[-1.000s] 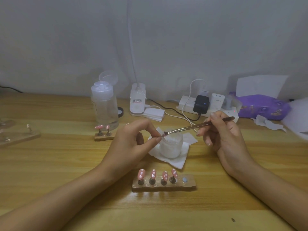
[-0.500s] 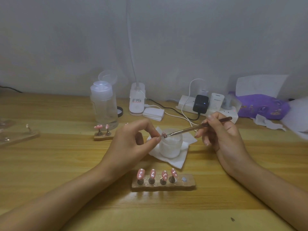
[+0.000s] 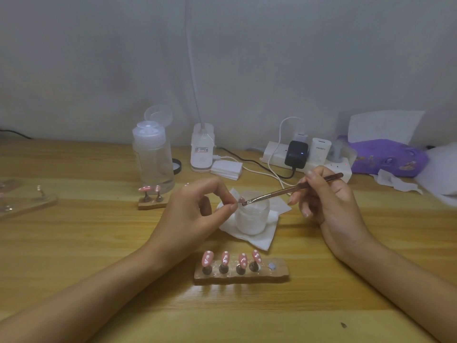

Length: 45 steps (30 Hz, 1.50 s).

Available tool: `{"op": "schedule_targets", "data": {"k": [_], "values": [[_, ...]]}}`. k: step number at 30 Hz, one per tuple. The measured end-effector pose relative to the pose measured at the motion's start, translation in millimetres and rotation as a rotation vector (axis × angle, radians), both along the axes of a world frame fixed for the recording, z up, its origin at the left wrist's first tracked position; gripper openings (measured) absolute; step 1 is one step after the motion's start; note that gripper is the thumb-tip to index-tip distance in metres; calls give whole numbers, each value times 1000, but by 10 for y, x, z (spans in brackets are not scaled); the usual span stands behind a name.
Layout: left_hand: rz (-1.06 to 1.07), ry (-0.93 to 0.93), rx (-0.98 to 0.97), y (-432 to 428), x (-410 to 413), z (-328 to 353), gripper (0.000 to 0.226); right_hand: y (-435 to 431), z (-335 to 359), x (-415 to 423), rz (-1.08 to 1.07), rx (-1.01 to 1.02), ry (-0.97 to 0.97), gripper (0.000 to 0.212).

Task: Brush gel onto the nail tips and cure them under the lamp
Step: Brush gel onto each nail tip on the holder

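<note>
It looks like a desk at home, set up for doing nails. A wooden table [image 3: 74, 243] stands by a plain wall [image 3: 272, 58], with a power strip [image 3: 274, 151], a pump bottle [image 3: 153, 159] and pink nail tips [image 3: 225, 258] on a stand [image 3: 272, 274].

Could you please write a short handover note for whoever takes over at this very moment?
Left hand pinches one pink nail tip over the jar, which stands on a tissue.
Right hand holds the brush, bristles on that tip.
Front holder: four dotted tips, one slot free. Small holder by the bottle: two more.
Done: cannot tell which tips are coated.
Left: finish this tip, seat it, then cure, probably under the white lamp at the back.
</note>
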State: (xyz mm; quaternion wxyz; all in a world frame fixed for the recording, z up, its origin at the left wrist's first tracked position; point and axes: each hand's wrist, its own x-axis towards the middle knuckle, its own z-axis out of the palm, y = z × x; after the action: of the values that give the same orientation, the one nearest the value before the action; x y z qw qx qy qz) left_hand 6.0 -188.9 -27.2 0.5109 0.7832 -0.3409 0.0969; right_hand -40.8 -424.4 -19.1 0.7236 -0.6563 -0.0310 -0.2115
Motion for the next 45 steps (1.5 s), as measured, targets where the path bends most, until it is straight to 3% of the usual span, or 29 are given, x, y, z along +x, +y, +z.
{"op": "schedule_targets", "data": {"k": [6, 13, 45], "values": [[3, -15, 4, 3, 6, 3, 9, -8, 19, -10, -21, 80, -24, 24], [-1, -22, 1, 8, 0, 6, 7, 16, 12, -9, 2, -1, -6, 25], [23, -99, 19, 15, 4, 8, 7, 13, 34, -11, 29, 71, -5, 21]]}}
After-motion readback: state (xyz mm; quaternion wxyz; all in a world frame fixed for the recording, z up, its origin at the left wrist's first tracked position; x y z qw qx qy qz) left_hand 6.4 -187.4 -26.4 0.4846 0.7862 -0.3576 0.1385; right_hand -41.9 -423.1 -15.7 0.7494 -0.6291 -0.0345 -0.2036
